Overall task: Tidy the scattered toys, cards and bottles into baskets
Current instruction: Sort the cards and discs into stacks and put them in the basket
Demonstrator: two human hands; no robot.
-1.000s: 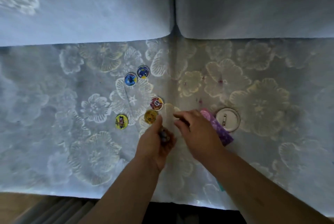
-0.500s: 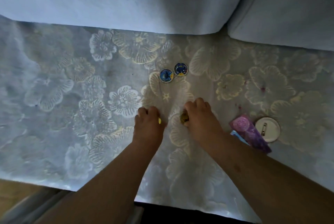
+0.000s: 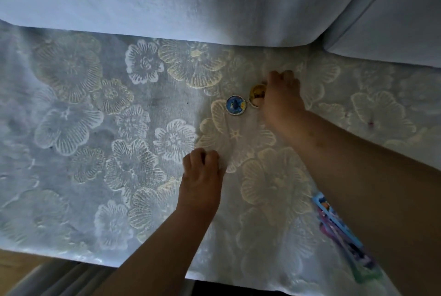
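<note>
While right hand (image 3: 281, 97) grips gold disc (image 3: 256, 91), blue disc (image 3: 235, 105) lies beside.

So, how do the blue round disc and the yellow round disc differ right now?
The blue disc lies flat and free on the floral cover; the yellow disc is tilted and pinched in the right hand. The blue disc shows whole, the yellow one is partly hidden by fingers. Both are small, round and printed.

Blue disc (image 3: 235, 104) lies flat beside gold disc (image 3: 256, 92).
</note>
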